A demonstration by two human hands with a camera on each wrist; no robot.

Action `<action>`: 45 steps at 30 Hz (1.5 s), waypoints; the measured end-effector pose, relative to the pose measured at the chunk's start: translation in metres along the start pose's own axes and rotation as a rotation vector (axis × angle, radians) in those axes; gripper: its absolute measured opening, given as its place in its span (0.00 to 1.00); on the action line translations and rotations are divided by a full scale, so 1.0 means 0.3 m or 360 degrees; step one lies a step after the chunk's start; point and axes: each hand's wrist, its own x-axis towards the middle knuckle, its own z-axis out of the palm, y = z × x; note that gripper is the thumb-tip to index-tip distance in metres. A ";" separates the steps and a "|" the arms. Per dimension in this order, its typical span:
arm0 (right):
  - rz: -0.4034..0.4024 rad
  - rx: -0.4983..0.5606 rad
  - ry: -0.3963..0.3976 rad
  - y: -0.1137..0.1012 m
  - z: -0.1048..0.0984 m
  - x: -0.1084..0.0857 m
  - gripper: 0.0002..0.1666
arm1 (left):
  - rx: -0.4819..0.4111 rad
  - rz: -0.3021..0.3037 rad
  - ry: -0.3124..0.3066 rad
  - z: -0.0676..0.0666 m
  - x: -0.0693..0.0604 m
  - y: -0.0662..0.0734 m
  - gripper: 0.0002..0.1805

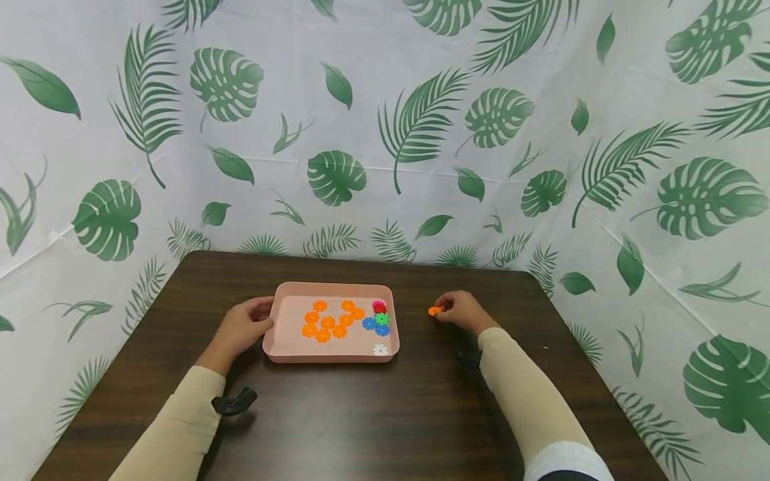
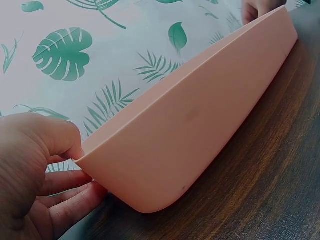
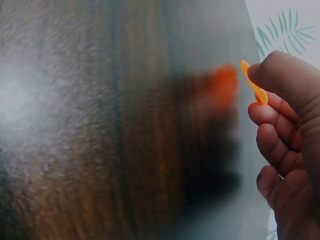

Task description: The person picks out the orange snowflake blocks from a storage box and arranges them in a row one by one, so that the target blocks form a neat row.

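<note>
A shallow pink tray [image 1: 331,359] sits on the dark table in the head view. My left hand [image 1: 243,326] grips its left end; the left wrist view shows fingers on both sides of the tray wall [image 2: 190,120]. Several orange notched plastic discs [image 1: 327,322] lie in the tray's middle. Toward its right end are a pink-red disc [image 1: 379,306], a green disc [image 1: 381,319], a blue disc [image 1: 369,323] and a white disc [image 1: 380,350]. Right of the tray, my right hand [image 1: 464,312] pinches an orange notched disc [image 3: 255,85] between thumb and fingers, above the tabletop.
The brown wooden table [image 1: 361,421] reflects light on its surface. A white cloth with green leaves [image 1: 337,177] hangs behind the table and along its sides. Dark wrist devices, such as the left one [image 1: 234,402], stick out from both sleeves.
</note>
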 end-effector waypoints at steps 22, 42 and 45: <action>0.0009 0.0039 0.0031 0.001 -0.010 -0.008 0.18 | -0.0002 -0.0031 -0.0007 0.000 0.000 0.000 0.31; -0.0197 0.0071 -0.0038 -0.362 0.016 0.130 0.25 | -0.0012 -0.0014 0.0013 -0.002 0.000 -0.002 0.31; -0.0206 0.0105 -0.0072 -0.423 0.053 0.148 0.24 | -0.0017 -0.0011 0.0015 0.002 0.000 -0.002 0.31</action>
